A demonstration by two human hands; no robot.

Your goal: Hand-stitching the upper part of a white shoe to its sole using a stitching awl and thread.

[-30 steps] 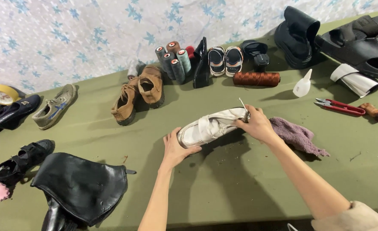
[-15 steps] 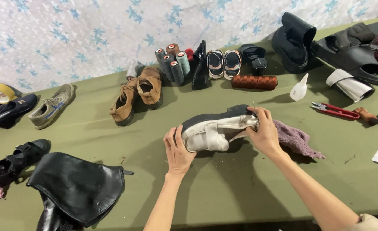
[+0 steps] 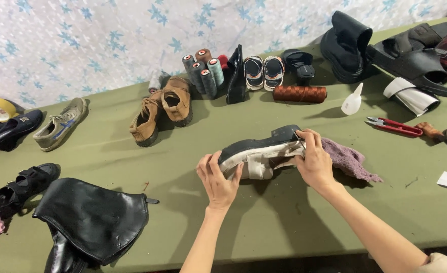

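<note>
A cream shoe with a black sole (image 3: 262, 154) lies tilted on its side in the middle of the green table (image 3: 284, 222), sole turned up and away from me. My left hand (image 3: 218, 179) grips its toe end. My right hand (image 3: 314, 159) grips its heel end, fingers curled over the black heel. A mauve cloth (image 3: 348, 161) lies crumpled just right of my right hand, touching the table.
A black leather boot (image 3: 89, 222) lies at the front left. Brown shoes (image 3: 160, 106), thread cones (image 3: 203, 71), small sandals (image 3: 264, 71) and a brown thread spool (image 3: 299, 93) stand behind. Red snips (image 3: 392, 126), a white glue bottle (image 3: 352, 101) and black footwear (image 3: 380, 48) lie at the right.
The shoe has been turned from upper facing me onto its side, so the black sole now shows on top. Both hands stayed on its ends.
</note>
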